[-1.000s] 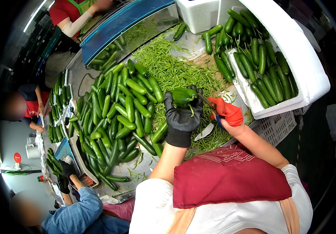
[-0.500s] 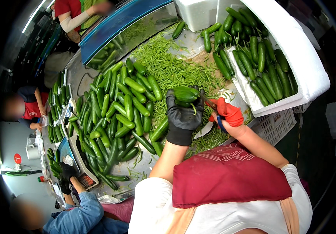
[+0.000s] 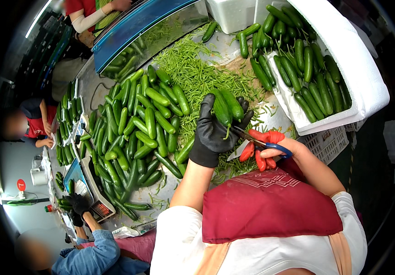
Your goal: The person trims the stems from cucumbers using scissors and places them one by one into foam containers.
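My left hand [image 3: 210,142], in a black glove, is closed round two green cucumbers [image 3: 222,110] held side by side, stem ends toward me. A thin curled stem hangs from the nearer end of one. My right hand [image 3: 271,146], with red covering on its fingers, holds scissors [image 3: 278,149] with blue handles. Their dark blades point at the stem ends, close to my left fingers; whether they touch I cannot tell. A pale pointed piece [image 3: 238,152] shows beside the red fingertips; its kind is unclear. Trimmed green stems [image 3: 193,68] lie spread under and beyond my hands.
A large heap of cucumbers [image 3: 135,133] covers the table to my left. At the right, a white foam box [image 3: 362,91] holds cucumbers in rows, above a white plastic crate [image 3: 328,145]. A blue-edged panel [image 3: 151,30] stands at the back. Co-workers [image 3: 87,256] are at the left.
The cucumbers in my left hand have turned from lying crosswise to pointing toward me. My right hand has shifted slightly right and lower with the scissors.
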The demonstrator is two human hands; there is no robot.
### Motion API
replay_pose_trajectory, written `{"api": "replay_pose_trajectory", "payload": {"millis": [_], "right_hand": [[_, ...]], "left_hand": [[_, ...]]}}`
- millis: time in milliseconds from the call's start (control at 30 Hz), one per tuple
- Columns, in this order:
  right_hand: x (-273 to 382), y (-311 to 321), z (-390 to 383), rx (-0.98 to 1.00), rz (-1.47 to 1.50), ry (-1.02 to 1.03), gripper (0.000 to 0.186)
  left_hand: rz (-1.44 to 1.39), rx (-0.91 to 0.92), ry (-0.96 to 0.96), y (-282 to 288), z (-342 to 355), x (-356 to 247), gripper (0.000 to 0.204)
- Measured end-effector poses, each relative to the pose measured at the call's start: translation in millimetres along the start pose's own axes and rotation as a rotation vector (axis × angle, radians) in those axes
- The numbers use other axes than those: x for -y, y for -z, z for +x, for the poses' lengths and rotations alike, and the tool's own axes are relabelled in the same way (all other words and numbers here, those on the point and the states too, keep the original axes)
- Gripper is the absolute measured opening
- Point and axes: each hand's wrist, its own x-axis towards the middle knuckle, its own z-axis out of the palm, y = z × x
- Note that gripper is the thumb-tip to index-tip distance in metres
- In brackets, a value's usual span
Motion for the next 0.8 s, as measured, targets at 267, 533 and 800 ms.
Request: {"api": "replay_pose_trajectory", "payload": {"millis": [267, 533, 800], "right_hand": [[10, 7, -1, 0.083, -0.037, -0.043, 0.048], [12, 9, 1, 0.105, -0.096, -0.029, 0.047], [-5, 19, 7, 0.119, 0.006, 0.017, 0.048]], "left_hand": [[-0.011, 0.032, 0.046, 4, 3, 4, 0.048], [-0.019, -0.041, 0.090, -1, 4, 7, 0.045], [0.050, -0.012, 0.070, 1, 7, 5, 0.051]]}}
